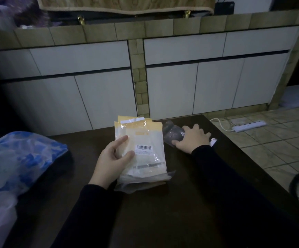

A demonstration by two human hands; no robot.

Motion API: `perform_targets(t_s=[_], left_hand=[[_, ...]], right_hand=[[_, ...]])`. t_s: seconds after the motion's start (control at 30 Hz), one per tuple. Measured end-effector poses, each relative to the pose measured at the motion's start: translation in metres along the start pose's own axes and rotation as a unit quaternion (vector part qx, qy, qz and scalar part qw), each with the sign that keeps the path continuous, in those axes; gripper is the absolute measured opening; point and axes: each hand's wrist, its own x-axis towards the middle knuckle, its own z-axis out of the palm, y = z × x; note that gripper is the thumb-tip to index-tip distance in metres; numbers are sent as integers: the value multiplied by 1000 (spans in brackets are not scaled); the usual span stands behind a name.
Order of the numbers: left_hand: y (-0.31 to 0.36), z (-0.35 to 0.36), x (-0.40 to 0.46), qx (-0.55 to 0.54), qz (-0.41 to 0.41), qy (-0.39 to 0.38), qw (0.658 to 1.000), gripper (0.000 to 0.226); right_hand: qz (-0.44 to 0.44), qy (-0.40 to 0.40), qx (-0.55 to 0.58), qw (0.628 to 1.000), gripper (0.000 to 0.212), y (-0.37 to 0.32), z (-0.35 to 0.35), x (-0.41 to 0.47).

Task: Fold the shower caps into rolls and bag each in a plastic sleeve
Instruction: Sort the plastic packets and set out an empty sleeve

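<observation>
Hands split the work: my left hand (112, 158) pinches the stack of plastic sleeves (141, 151) ready, while my right hand (192, 138) presses spread fingers on a rolled shower cap (172, 134) on the table (163, 212), seemingly keeping it rolled.

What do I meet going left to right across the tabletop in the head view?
Blue and clear plastic bag → left hand → stack of yellow-topped plastic sleeves it grips → clear rolled item → right hand resting on it.
</observation>
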Motion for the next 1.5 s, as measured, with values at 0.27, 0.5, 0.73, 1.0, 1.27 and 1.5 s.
perform_targets(t_s=[0.27,0.5,0.73,1.0,1.27,1.5], left_hand=[[7,-5,-10,4,12,12,1000,47],[12,-2,-17,48,23,17,998,50],[18,2,-25,43,49,6,998,60],[27,7,-30,-2,39,23,999,43],[26,7,-32,-107,56,3,993,53],[29,15,-37,-146,-12,-19,989,46]], right_hand=[[-17,218,256,942,45,-9,-16,-31],[-45,100,497,861,45,-49,-39,-66],[-57,-80,500,860,47,-80,-32,-80],[-67,-23,427,901,56,-81,-19,-88],[6,-134,615,777,91,-66,-26,-86],[-3,-143,653,744,53,-44,-30,-88]])
